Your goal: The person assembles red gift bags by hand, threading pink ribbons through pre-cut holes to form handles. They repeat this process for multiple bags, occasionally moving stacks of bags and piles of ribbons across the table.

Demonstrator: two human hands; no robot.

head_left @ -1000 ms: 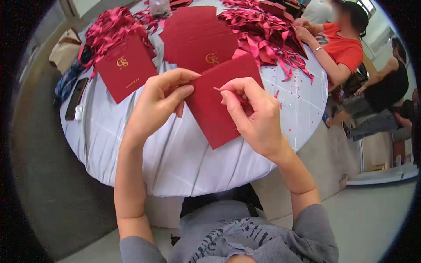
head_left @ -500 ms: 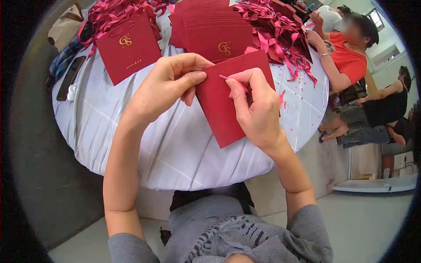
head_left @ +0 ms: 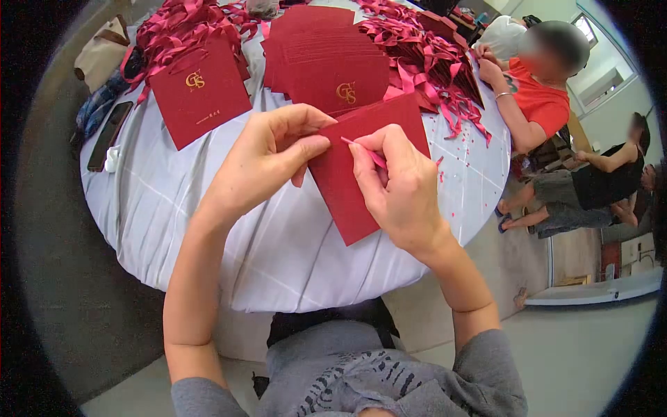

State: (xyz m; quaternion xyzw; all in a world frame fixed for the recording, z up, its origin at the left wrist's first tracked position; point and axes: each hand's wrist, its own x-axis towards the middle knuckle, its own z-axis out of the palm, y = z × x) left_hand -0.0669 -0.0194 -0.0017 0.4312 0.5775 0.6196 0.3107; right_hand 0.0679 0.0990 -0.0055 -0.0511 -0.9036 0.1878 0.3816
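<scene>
A dark red paper gift bag (head_left: 347, 201) is held tilted above the near part of the table. My left hand (head_left: 267, 149) pinches its upper left edge between thumb and fingers. In front of the bag's upper part, my right hand (head_left: 399, 181) is closed on a pink ribbon (head_left: 347, 141), whose tip sticks out past the thumb and forefinger toward the left. Just beyond the held bag lies a pile of flat red bags (head_left: 326, 62) with a gold logo. Another red bag (head_left: 201, 97) with the same logo lies to the left.
Ribboned bags heap up at the back left (head_left: 194, 28) and back right (head_left: 438, 62) of the cloth-covered round table (head_left: 174, 208). A phone (head_left: 111, 135) lies at the left edge. A person in an orange shirt (head_left: 531, 104) works at the right; others stand behind.
Both hands and the bag sit slightly lower in view, along with the table. My right hand has shifted a little left with the ribbon tip. Both grips stay closed.
</scene>
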